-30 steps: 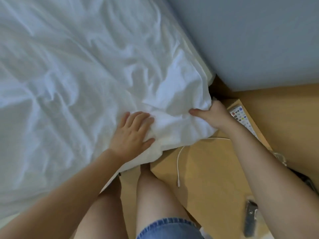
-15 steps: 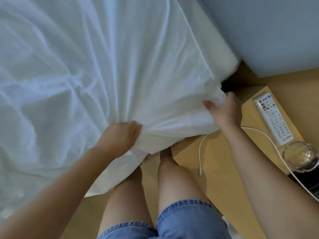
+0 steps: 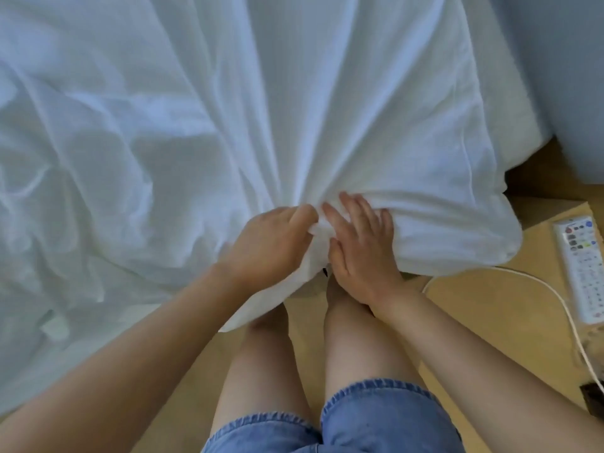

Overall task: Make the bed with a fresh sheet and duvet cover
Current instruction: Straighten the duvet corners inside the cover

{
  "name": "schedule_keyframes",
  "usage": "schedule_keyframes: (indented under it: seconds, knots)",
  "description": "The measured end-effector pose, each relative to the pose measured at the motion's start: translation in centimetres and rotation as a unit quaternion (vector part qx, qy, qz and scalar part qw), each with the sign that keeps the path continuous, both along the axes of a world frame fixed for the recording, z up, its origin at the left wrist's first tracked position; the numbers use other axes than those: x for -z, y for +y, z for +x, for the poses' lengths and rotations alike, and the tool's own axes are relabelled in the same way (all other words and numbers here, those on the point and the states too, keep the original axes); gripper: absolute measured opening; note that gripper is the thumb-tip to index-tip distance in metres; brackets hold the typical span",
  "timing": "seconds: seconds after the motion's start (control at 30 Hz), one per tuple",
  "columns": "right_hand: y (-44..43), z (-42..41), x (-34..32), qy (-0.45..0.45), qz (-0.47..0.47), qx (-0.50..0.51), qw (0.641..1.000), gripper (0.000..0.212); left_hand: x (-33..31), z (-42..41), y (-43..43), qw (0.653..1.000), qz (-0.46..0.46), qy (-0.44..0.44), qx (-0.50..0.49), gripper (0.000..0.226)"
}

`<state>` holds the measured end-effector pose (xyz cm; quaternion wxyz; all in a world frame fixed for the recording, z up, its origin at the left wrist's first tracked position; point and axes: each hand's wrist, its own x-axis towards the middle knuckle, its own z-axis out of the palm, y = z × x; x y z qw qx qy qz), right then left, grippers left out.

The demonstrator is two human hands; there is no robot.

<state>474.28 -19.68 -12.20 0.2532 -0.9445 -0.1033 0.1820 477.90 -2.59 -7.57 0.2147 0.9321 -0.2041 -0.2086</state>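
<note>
left hand [image 3: 271,246] is fisted on a bunch of the white bedding [image 3: 294,109] at the bed's [image 3: 519,125] near edge, right hand [image 3: 362,250] lies just beside it, fingers [image 3: 354,207] straight and flat on the cloth. bedding covers the bed, creases fanning far from the bunch, puffy corner overhanging near right by the remote [image 3: 578,266] and cable [image 3: 523,289]; can't tell sheet from duvet cover. i'd pin with the flat hand, pull the bunch evenly toward the near side, then sweep the creases out left.
</note>
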Motion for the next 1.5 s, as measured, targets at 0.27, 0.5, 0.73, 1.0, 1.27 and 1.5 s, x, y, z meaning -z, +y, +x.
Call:
schedule_keyframes:
  seconds: [0.27,0.5,0.73,1.0,1.27,1.5]
  knots:
    - [5.1,2.3,-0.6,0.064,-0.070,0.026,0.995,0.067,1.6,-4.0,9.1,0.954,0.146,-0.061,-0.253,0.055]
    - [15.4,0.6,-1.8,0.049,-0.073,-0.110,0.990,0.065,3.2,-7.6,14.1,0.930,0.182,-0.078,-0.308,0.032]
    - [20.6,0.5,-5.4,0.010,-0.055,-0.113,0.992,0.061,-0.6,-8.2,17.2,0.907,-0.111,-0.221,-0.340,0.026]
    - [27.1,-1.9,-7.1,0.004,-0.049,-0.161,0.986,0.030,-3.2,-13.3,29.6,0.704,-0.177,-0.143,-0.673,0.019]
    - [31.7,-1.6,-7.5,0.100,0.037,-0.067,0.992,0.035,-1.7,-9.3,32.4,0.631,-0.416,0.097,-0.648,0.073]
    - [36.5,2.2,-6.0,0.090,0.018,0.007,0.996,0.005,-0.1,-4.5,33.3,0.685,-0.383,0.182,-0.592,0.077]
